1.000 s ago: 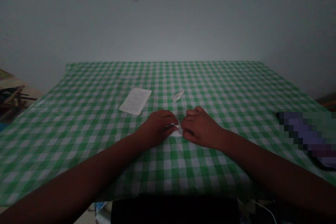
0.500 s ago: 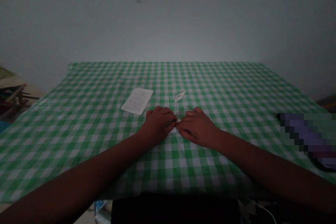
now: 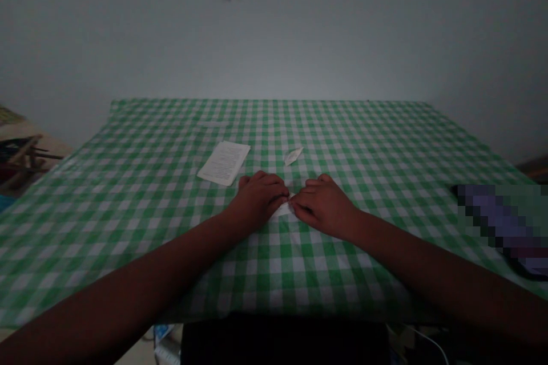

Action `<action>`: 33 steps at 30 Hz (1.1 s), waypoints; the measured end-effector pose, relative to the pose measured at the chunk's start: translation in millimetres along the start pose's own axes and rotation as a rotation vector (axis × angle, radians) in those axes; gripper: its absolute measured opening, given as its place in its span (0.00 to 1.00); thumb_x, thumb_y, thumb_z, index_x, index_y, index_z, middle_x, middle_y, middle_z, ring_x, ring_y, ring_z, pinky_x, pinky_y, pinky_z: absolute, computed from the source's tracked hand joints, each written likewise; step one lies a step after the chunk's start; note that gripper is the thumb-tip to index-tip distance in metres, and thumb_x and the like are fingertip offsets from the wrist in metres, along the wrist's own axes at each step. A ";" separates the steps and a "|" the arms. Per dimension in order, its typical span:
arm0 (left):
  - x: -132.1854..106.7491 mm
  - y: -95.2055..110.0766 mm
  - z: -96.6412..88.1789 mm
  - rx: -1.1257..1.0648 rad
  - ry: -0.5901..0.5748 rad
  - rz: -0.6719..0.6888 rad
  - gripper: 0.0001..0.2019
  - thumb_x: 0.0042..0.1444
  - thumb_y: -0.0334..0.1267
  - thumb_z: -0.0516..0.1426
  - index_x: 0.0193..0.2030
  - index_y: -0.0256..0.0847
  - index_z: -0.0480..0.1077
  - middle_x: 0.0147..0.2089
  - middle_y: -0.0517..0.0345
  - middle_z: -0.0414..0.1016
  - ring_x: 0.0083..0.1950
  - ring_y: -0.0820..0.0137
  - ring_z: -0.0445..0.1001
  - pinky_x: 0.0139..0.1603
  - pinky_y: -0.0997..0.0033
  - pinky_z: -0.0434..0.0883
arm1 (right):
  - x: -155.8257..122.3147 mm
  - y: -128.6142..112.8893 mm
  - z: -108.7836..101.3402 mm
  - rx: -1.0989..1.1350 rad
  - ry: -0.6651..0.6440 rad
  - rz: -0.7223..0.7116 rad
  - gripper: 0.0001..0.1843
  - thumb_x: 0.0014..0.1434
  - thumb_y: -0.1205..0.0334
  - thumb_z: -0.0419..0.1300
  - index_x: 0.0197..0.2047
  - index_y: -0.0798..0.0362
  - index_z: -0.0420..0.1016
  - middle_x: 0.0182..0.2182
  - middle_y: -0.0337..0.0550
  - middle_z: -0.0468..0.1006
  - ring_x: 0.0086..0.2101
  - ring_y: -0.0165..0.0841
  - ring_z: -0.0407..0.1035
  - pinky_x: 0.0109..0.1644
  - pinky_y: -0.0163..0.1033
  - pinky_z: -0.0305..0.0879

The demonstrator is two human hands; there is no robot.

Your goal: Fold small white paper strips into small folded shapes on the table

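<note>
My left hand (image 3: 261,197) and my right hand (image 3: 320,205) meet near the middle of the table, fingertips almost touching. Between them is a small piece of white paper (image 3: 284,209), pinched by the fingers of both hands and mostly covered by them. Beyond my hands lies a small folded paper piece (image 3: 293,155), pointed at its ends. A stack of printed paper sheets (image 3: 225,163) rests past my left hand, to its left.
A green-and-white checked cloth (image 3: 368,142) covers the table. At the right edge lies a dark, flat object (image 3: 492,217), blurred by pixelation. A thin whitish strip (image 3: 213,124) is farther back on the left. A pale wall (image 3: 274,40) stands behind the table.
My hands stay almost in place, with slight finger movement at the paper. A little more of the white paper shows under the fingers now.
</note>
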State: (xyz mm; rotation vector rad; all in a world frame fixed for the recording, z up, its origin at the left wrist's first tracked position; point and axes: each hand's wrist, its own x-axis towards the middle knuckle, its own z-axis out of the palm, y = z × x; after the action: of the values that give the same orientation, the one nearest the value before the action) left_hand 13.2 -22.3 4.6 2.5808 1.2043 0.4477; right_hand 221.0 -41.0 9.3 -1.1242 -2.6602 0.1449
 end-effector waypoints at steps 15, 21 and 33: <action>-1.5 -4.2 -0.1 -0.021 -0.015 -0.013 0.08 0.61 0.40 0.59 0.46 0.50 0.75 0.52 0.61 0.76 0.55 0.61 0.66 0.48 0.59 0.55 | -5.0 -1.7 5.3 -0.003 0.082 -0.043 0.12 0.66 0.60 0.54 0.35 0.51 0.79 0.28 0.39 0.79 0.34 0.35 0.64 0.42 0.44 0.46; -1.5 -5.0 -0.4 -0.060 -0.012 -0.041 0.08 0.61 0.39 0.59 0.46 0.51 0.75 0.53 0.61 0.76 0.56 0.61 0.66 0.49 0.57 0.56 | -6.7 -0.6 6.6 -0.006 0.091 -0.059 0.12 0.67 0.60 0.54 0.42 0.49 0.80 0.29 0.38 0.80 0.35 0.35 0.64 0.42 0.45 0.47; -1.9 -10.3 -2.7 -0.072 -0.069 -0.051 0.08 0.63 0.41 0.58 0.48 0.53 0.75 0.54 0.62 0.74 0.56 0.60 0.66 0.50 0.57 0.58 | -10.3 -2.6 8.8 -0.051 0.094 -0.052 0.12 0.66 0.60 0.55 0.42 0.50 0.80 0.30 0.39 0.81 0.36 0.37 0.63 0.42 0.46 0.45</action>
State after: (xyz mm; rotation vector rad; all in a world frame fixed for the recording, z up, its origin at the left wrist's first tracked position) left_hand 3.8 -17.1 3.1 2.4777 1.2054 0.3806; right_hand 223.7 -50.1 -0.7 -1.0493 -2.6204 0.0136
